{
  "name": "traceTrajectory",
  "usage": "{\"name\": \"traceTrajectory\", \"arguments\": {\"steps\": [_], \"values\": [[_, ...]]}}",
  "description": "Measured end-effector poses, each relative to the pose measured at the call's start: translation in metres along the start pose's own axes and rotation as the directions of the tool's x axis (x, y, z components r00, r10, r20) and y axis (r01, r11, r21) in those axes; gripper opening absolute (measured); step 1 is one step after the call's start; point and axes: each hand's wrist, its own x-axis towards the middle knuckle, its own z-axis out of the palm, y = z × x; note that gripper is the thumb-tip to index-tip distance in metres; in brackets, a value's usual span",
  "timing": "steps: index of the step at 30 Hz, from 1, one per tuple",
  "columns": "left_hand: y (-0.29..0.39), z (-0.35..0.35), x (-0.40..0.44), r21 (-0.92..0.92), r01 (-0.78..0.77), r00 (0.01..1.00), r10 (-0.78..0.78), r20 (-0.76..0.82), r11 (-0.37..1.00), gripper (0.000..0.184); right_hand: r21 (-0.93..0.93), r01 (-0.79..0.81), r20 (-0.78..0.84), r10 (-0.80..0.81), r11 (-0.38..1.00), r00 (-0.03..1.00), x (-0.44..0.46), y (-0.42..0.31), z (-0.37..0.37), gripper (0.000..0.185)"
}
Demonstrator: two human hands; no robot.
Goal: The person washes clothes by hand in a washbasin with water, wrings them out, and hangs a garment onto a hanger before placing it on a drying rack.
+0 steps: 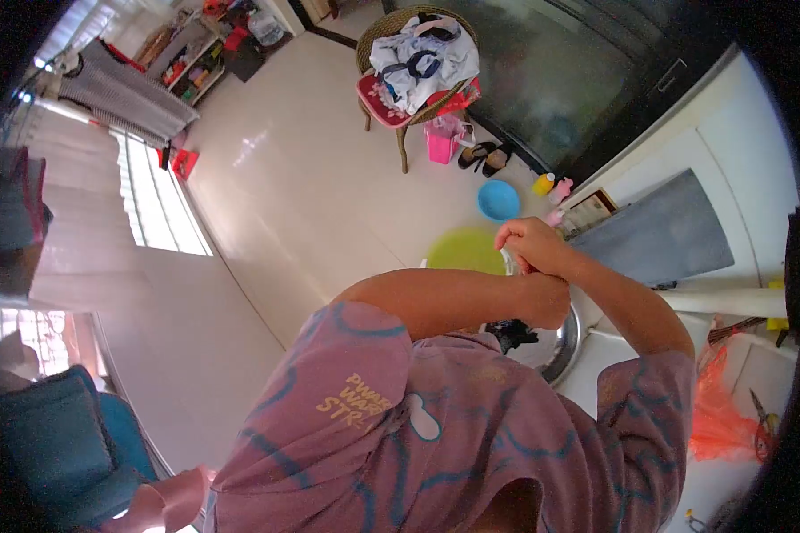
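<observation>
My left hand point(544, 300) reaches in from the left, just below the right one; its fingers are mostly hidden. My right hand point(533, 244) is bent over with its fingers curled together, and a small whitish bit shows beneath them, too little to name. The two hands are close together, near the right edge of a green round basin point(467, 250). Below my left hand is a metal basin point(574, 348), partly covered by my arm and shirt. Black cloth point(512, 335) lies in it.
A blue basin point(499, 201) stands on the floor beyond, near a yellow bottle point(543, 185), black shoes point(486, 157) and a pink bin point(443, 142). Clothes are piled on a wicker chair point(364, 55). At right are a grey panel point(658, 233) and a red plastic bag point(724, 409).
</observation>
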Motion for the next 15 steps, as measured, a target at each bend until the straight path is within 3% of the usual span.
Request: {"name": "traceTrajectory", "arguments": {"steps": [2, 4, 6, 8, 9, 11, 15], "values": [[-0.008, 0.048, 0.019, -0.068, -0.021, 0.992, 0.013, -0.128, 0.997, 0.013, 0.026, -0.062, -0.032, 0.062, 0.998, 0.998, -0.004, 0.002, 0.001, 0.016], [-0.015, 0.088, 0.035, 0.052, 0.010, 1.000, -0.008, -0.024, 0.999, 0.011, -0.110, 0.014, -0.076, -0.022, 0.994, 0.997, 0.000, 0.016, 0.001, 0.015], [-0.016, 0.116, 0.053, 0.167, 0.034, 0.996, -0.048, 0.081, 0.985, 0.010, -0.169, -0.017, -0.119, -0.003, 0.985, 0.993, -0.002, 0.008, 0.001, 0.015], [-0.016, 0.100, 0.053, 0.179, 0.029, 0.997, -0.041, 0.060, 0.983, 0.010, -0.128, -0.186, -0.112, 0.172, 0.974, 0.979, -0.011, -0.021, 0.004, 0.015], [-0.015, 0.096, 0.055, 0.184, 0.023, 0.998, -0.033, 0.052, 0.983, 0.010, -0.206, -0.047, -0.115, 0.023, 0.977, 0.993, -0.005, -0.008, 0.006, 0.016], [-0.017, 0.088, 0.059, 0.185, 0.015, 0.997, -0.027, 0.066, 0.983, 0.010, -0.293, 0.061, -0.116, -0.099, 0.954, 0.988, 0.002, 0.010, 0.004, 0.018], [-0.021, 0.073, 0.064, 0.169, -0.013, 0.995, -0.004, 0.099, 0.986, 0.011, -0.365, 0.038, -0.119, -0.087, 0.930, 0.989, 0.030, 0.028, 0.007, 0.017]]}}
